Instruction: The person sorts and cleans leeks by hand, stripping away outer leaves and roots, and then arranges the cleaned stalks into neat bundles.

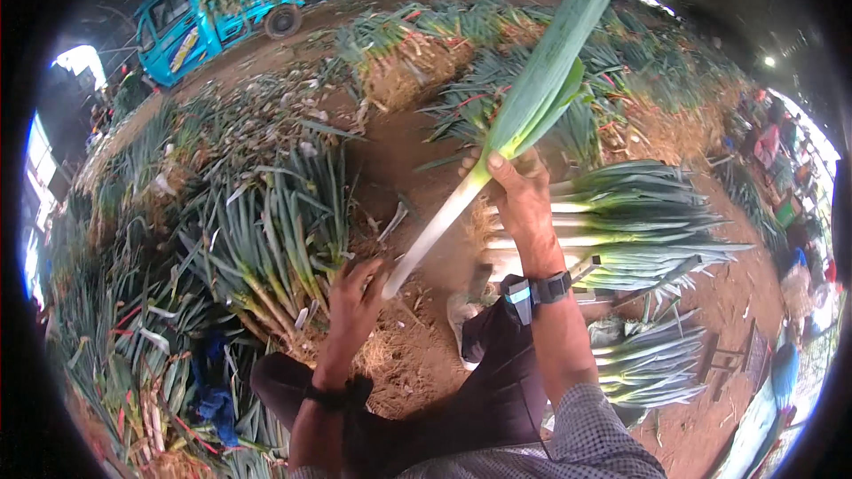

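A leek (444,222) is held aslant across the middle, its white end pointed toward 7 o'clock and its green leaves raised toward 1 o'clock. It is gripped where white turns to green by the right hand (524,179), between 2 and 3 o'clock, with the thumb laid over the stalk. The left hand (355,302) is held at 7 o'clock just beside the white end, its fingers loosely spread and bent; whether the stalk is touched cannot be told. At 3 o'clock, stacked leeks (630,222) are laid with their leaves outward; a smaller pile (652,359) is set at 4 o'clock. Bunched leeks (284,222) are seen at 9 o'clock, and a blue truck (191,35) loaded with greenery is parked between 10 and 11.
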A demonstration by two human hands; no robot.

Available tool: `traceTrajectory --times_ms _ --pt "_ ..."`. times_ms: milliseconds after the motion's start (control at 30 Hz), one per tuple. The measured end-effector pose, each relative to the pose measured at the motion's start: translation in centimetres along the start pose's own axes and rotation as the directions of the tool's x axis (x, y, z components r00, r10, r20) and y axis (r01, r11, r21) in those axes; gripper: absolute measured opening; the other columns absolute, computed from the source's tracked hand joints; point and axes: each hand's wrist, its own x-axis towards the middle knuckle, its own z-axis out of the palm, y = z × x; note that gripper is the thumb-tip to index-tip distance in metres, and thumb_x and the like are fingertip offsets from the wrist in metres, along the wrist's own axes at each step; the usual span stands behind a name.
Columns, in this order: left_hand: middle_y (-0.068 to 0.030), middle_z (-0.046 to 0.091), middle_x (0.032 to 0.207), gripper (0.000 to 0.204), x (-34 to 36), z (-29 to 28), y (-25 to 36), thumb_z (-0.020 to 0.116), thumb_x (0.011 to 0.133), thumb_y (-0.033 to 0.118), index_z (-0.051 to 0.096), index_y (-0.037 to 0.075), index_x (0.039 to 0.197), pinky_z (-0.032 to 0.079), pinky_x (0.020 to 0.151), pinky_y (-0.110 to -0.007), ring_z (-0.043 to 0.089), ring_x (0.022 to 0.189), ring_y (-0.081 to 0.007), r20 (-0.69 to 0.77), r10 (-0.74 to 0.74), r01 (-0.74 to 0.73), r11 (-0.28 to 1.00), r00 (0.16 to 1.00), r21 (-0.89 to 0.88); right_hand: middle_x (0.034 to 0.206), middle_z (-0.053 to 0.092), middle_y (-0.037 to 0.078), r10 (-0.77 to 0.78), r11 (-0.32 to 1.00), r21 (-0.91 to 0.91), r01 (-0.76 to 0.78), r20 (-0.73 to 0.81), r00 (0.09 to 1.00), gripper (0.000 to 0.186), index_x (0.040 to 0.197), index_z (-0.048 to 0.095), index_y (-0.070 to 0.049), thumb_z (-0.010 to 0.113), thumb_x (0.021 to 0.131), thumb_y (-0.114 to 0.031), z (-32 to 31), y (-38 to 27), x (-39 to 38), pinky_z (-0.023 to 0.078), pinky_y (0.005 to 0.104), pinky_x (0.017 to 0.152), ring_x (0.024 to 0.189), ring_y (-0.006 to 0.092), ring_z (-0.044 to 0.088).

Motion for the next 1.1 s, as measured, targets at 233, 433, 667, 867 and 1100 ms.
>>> traceTrajectory --times_ms 233,433,667,867,1100 --pt "-0.0149 0.065 0.084 0.019 5.8 2.2 6.9 0.072 0.082 0.011 0.064 0.003 0.097 0.051 0.063 -0.038 0.066 0.074 -0.0301 0.108 -0.074 0.075 0.997 0.991 0.001 0.093 0.07 0.01 -0.038 0.99 -0.138 0.039 0.014 0.999 0.028 0.109 0.061 0.001 0.073 0.085 -0.005 1.5 4.1 -2.8 0.058 0.0347 0.077 0.084 0.02 0.069" --pt "-0.0183 0.066 0.083 0.016 4.2 2.5 4.9 0.07 0.081 0.011 0.064 0.002 0.093 0.051 0.062 -0.041 0.067 0.072 -0.0324 -0.003 0.003 -0.002 0.998 1.0 0.057 0.096 0.07 0.011 0.023 0.997 -0.081 -0.016 0.092 0.995 0.028 0.111 0.061 0.0 0.072 0.086 -0.005 1.7 5.8 -3.7 0.058 0.0358 0.077 0.086 0.0211 0.07" --pt "-0.0082 0.066 0.076 0.017 3.5 -0.7 -3.2 0.063 0.085 0.017 0.065 0.0 0.088 0.049 0.058 -0.031 0.063 0.066 -0.0183 -0.017 -0.462 0.445 0.862 0.887 -0.242 0.096 0.068 0.014 0.184 0.982 0.024 -0.189 0.135 0.974 0.029 0.11 0.059 -0.002 0.07 0.088 -0.016 1.7 4.6 -4.9 0.059 0.0409 0.079 0.086 0.0261 0.068" --pt "-0.0052 0.068 0.092 0.016 3.0 -12.2 -17.2 0.06 0.096 0.024 0.063 0.01 0.102 0.05 0.064 -0.029 0.063 0.075 -0.0151 -0.209 -0.481 -0.029 0.354 0.851 -0.935 0.092 0.068 0.014 0.042 0.996 -0.077 -0.041 0.01 0.999 0.028 0.11 0.057 0.001 0.068 0.088 -0.01 -1.6 2.4 -3.5 0.06 0.0409 0.075 0.082 0.0246 0.069" --pt "-0.025 0.062 0.119 0.056 0.9 -6.8 -10.7 0.047 0.097 0.051 0.062 0.003 0.122 0.045 0.095 -0.035 0.061 0.109 -0.0293 0.299 -0.461 0.422 0.887 0.836 0.187 0.096 0.064 0.012 -0.012 0.985 0.164 0.059 -0.273 0.962 0.031 0.112 0.053 -0.002 0.07 0.088 -0.011 0.3 3.6 -2.1 0.059 0.0392 0.08 0.086 0.0251 0.068"
